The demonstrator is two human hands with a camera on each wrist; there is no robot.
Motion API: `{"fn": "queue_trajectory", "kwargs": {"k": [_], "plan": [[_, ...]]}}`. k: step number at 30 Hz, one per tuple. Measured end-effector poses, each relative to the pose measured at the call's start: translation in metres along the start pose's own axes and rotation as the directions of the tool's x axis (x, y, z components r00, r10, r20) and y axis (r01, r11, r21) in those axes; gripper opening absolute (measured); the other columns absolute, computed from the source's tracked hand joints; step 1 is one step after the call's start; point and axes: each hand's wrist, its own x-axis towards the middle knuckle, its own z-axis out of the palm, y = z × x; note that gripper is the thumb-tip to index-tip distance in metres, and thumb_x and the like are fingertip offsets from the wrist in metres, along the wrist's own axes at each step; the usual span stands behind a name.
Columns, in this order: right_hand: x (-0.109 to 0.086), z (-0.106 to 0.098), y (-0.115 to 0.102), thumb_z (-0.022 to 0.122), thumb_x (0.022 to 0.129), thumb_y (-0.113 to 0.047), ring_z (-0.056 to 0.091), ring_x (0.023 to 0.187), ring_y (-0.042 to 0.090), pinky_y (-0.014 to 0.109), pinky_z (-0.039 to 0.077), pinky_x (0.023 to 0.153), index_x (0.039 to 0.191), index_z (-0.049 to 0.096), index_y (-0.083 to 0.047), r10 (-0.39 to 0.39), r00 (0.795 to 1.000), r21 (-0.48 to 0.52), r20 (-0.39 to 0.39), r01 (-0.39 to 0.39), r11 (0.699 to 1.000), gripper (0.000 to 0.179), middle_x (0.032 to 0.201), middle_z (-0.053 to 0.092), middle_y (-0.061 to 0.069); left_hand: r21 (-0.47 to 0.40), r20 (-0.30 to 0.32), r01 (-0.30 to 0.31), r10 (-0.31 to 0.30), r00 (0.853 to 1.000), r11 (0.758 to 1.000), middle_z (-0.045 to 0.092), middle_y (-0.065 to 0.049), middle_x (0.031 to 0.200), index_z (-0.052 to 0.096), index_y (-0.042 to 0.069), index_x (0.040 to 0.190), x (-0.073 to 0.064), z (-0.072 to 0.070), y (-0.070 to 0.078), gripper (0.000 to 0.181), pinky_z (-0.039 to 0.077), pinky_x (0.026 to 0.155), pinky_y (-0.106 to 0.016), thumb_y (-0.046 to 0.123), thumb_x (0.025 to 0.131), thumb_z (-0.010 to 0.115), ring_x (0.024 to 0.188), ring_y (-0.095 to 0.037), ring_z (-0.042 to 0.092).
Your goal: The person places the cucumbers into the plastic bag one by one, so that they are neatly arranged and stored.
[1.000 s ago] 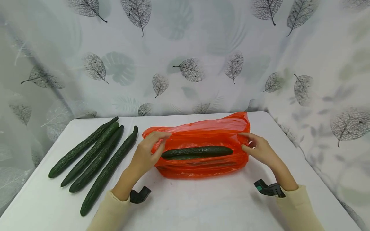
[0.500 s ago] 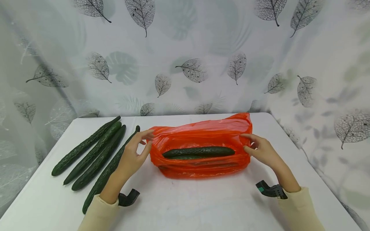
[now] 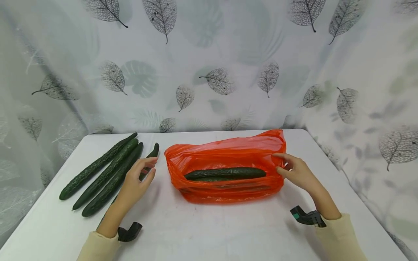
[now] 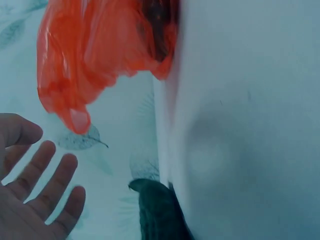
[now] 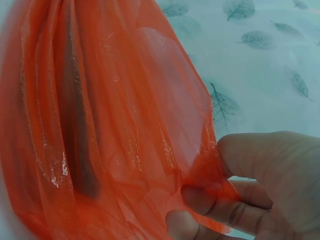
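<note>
In the head view a red plastic bag (image 3: pixel 202 154) lies open-mouthed on the table, with cucumbers (image 3: pixel 228 173) showing in its opening. My right hand (image 3: pixel 295 172) pinches the bag's right edge; the right wrist view shows the thin film (image 5: pixel 150 150) between thumb and fingers. My left hand (image 3: pixel 134 183) is held over a single cucumber (image 3: pixel 154 150) left of the bag, covering much of its length. Its fingers (image 4: pixel 50 177) are spread and hold nothing. That cucumber's stem end (image 4: pixel 155 205) appears low in the left wrist view.
Three more cucumbers (image 3: pixel 109 174) lie side by side, slanted, on the left of the white table (image 3: pixel 228 232). A leaf-patterned curtain (image 3: pixel 212 47) hangs behind the table and along its sides. Black devices (image 3: pixel 130 232) are strapped on both wrists.
My left hand has let go of the bag's left side and moved left and toward me, over the nearest cucumber. The right hand keeps its place at the bag's edge.
</note>
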Motion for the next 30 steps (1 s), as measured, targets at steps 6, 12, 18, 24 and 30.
{"fn": "queue_trajectory", "kwargs": {"k": [6,12,18,24,30], "plan": [[0.0,0.0,0.001,0.061,0.092,-0.004,0.052,0.075,0.021,0.023,0.048,0.056,0.131,0.054,0.007,0.009,1.0,-0.005,-0.002,-0.009,1.0,0.042,0.09,0.057,0.011,0.057,0.014,0.097,-0.098,0.995,0.994,0.058,-0.017,0.12,0.062,0.002,0.122,-0.007,-0.006,-0.021,0.035,0.034,0.093,-0.055,-0.005,0.088,0.065,0.114,-0.034,0.051],[-0.001,-0.001,0.001,0.061,0.092,-0.005,0.053,0.075,0.02,0.024,0.048,0.056,0.132,0.054,0.007,0.021,1.0,-0.012,-0.002,-0.021,1.0,0.041,0.091,0.06,0.011,0.037,0.052,0.185,-0.186,0.981,0.982,0.05,-0.024,0.127,0.058,-0.002,0.125,-0.016,-0.01,-0.037,0.035,0.035,0.096,-0.063,-0.003,0.091,0.063,0.122,-0.044,0.045],[-0.001,-0.003,0.0,0.06,0.092,-0.006,0.053,0.075,0.021,0.024,0.048,0.056,0.131,0.054,0.006,0.022,1.0,-0.018,-0.008,-0.022,1.0,0.041,0.091,0.059,0.011,0.076,0.129,0.279,-0.287,0.949,0.957,0.042,-0.027,0.134,0.05,-0.002,0.134,-0.018,-0.015,-0.043,0.042,0.035,0.096,-0.064,0.004,0.094,0.061,0.123,-0.046,0.042],[-0.002,-0.003,-0.001,0.06,0.092,-0.006,0.053,0.076,0.021,0.024,0.048,0.056,0.132,0.054,0.007,0.033,0.999,-0.021,0.0,-0.033,0.999,0.042,0.09,0.059,0.011,0.212,0.253,0.345,-0.392,0.884,0.914,0.029,-0.03,0.144,0.037,0.002,0.145,-0.017,-0.021,-0.041,0.058,0.04,0.09,-0.068,0.018,0.095,0.063,0.126,-0.052,0.04],[-0.002,-0.003,-0.001,0.06,0.092,-0.006,0.052,0.076,0.021,0.023,0.048,0.056,0.132,0.054,0.007,0.03,1.0,-0.022,0.005,-0.03,0.999,0.042,0.09,0.057,0.01,0.268,0.275,0.344,-0.414,0.868,0.9,0.031,-0.03,0.143,0.036,0.003,0.147,-0.017,-0.022,-0.041,0.062,0.041,0.09,-0.068,0.017,0.093,0.064,0.123,-0.053,0.043]]}}
